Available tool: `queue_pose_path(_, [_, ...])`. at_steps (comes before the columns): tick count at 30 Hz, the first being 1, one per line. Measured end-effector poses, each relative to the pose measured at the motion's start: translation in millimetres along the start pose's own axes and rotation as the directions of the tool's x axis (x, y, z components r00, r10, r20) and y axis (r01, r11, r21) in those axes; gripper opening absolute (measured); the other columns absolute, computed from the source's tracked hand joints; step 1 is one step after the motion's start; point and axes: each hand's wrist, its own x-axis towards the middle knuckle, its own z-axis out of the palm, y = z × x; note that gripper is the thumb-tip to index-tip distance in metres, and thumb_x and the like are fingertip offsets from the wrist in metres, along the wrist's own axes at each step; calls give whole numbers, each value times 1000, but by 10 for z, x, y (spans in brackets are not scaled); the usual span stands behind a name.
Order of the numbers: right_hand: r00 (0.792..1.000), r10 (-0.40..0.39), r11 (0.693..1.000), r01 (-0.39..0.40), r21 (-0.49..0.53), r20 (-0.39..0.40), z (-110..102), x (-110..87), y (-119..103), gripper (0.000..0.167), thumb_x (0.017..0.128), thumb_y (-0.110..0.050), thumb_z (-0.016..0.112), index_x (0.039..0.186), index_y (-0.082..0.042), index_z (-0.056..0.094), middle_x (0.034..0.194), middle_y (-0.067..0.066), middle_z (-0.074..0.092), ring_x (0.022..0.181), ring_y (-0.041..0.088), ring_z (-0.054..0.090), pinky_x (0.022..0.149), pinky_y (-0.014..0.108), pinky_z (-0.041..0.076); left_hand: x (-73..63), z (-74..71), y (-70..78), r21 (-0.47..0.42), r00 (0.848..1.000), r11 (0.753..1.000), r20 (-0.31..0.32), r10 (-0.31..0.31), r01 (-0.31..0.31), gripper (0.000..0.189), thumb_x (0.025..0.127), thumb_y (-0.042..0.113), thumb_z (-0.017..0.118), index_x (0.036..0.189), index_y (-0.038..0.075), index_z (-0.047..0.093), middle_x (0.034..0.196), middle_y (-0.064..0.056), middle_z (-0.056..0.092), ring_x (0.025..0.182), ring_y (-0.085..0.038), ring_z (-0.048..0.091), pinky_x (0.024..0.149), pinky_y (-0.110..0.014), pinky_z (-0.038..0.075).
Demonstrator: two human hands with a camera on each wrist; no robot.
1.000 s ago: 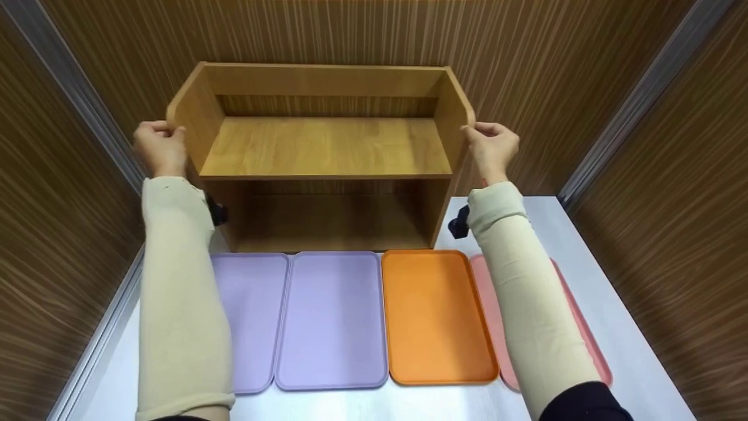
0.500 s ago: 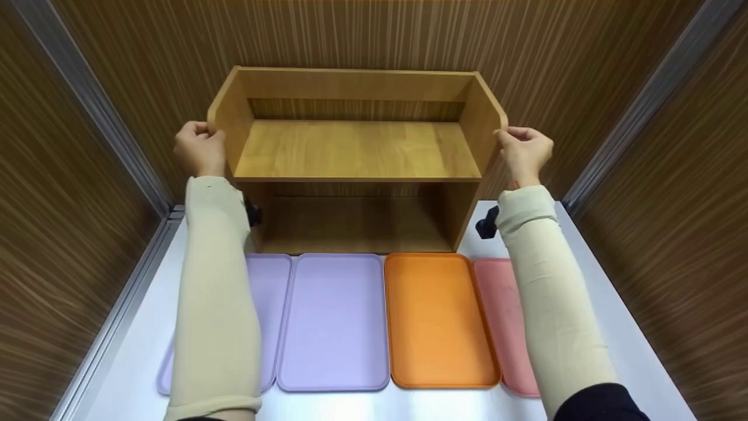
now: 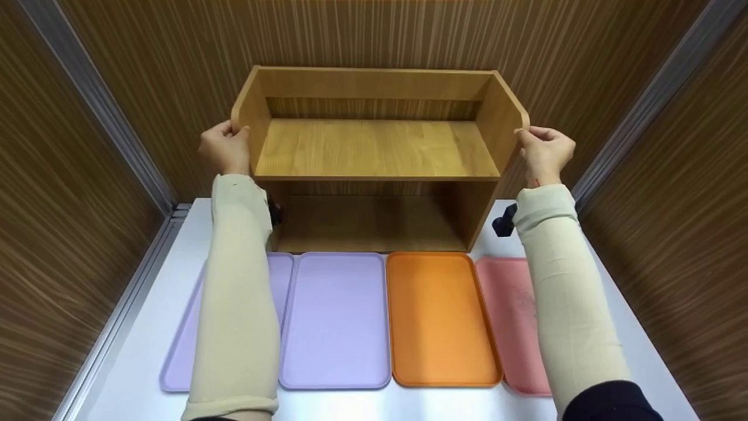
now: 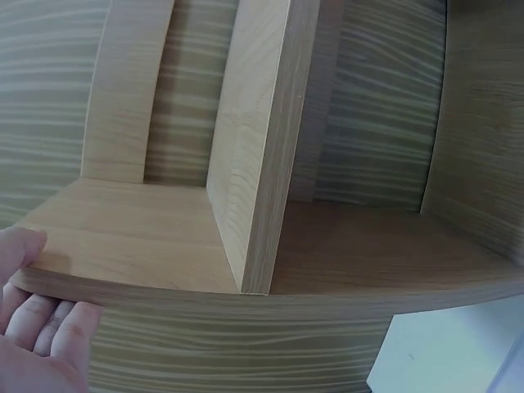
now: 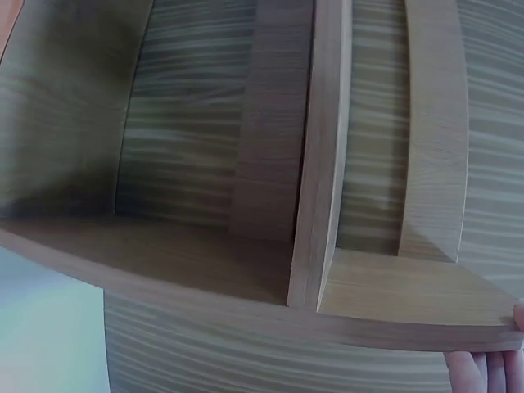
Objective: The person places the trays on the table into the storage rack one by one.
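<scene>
A two-tier wooden shelf point(image 3: 374, 149) stands upright against the back wall, its upper and lower compartments both bare. My left hand point(image 3: 227, 147) pinches the front edge of its left side panel, thumb on the inner face and fingers outside. On the opposite side my right hand point(image 3: 546, 152) grips the right side panel at about the same height. In the left wrist view the left hand point(image 4: 45, 327) wraps that panel's edge near the top corner. Only the fingertips of the right hand point(image 5: 489, 370) show in the right wrist view.
Before the shelf lie two lilac trays point(image 3: 336, 321), an orange tray point(image 3: 444, 318) and a pink tray point(image 3: 514, 316), side by side on the white table point(image 3: 158, 263). My forearms cover parts of the outer trays. Wood-patterned walls point(image 3: 660, 193) enclose the table.
Both hands have shifted to the right together, and the shelf has slid right with them along the back wall. Both grips look the same; the trays have hardly moved in view.
</scene>
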Motion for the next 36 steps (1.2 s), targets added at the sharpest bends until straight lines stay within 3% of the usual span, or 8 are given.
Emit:
queue_pose_path(6, [1000, 12, 1000, -12, 24, -5, -64, 23, -12, 11, 72, -3, 77, 70, -11, 69, 80, 0, 59, 59, 8, 54, 49, 17, 44, -75, 74, 17, 46, 999, 999, -20, 27, -27, 21, 87, 13, 66, 107, 11, 73, 109, -5, 69, 96, -15, 63, 84, -26, 49])
queue_pose_path(19, [999, 24, 999, -23, 44, -26, -264, 91, -28, 13, 71, -3, 78, 68, -11, 68, 73, -3, 60, 52, 5, 52, 46, 16, 43, -154, 252, 8, -1, 996, 996, -7, 88, -88, 21, 87, 15, 68, 106, 8, 73, 108, -7, 70, 97, -15, 63, 83, -26, 49])
queue_pose_path(27, [999, 30, 997, -29, 74, -23, -315, 77, -24, 14, 71, -5, 79, 70, -11, 66, 72, -3, 58, 56, 5, 53, 48, 15, 43, -109, 242, -67, -32, 992, 993, 51, 119, -118, 25, 86, 21, 69, 109, 9, 72, 107, -7, 70, 91, -13, 63, 79, -25, 49])
queue_pose_path(31, [999, 39, 996, -40, 84, 9, -323, 66, -28, 15, 72, -6, 79, 73, -10, 65, 72, -3, 59, 61, 5, 55, 51, 16, 45, -85, 209, -77, -54, 990, 994, 99, 100, -95, 28, 87, 22, 68, 112, 10, 70, 112, -7, 68, 96, -13, 63, 82, -24, 50])
queue_pose_path(36, [992, 63, 985, -80, 153, 113, -432, 46, 40, 13, 75, 0, 76, 80, -5, 65, 72, -1, 64, 69, 8, 62, 61, 20, 52, -84, 171, -68, -61, 985, 994, 142, 97, -89, 29, 87, 21, 68, 114, 10, 69, 114, -7, 67, 99, -13, 63, 84, -25, 50])
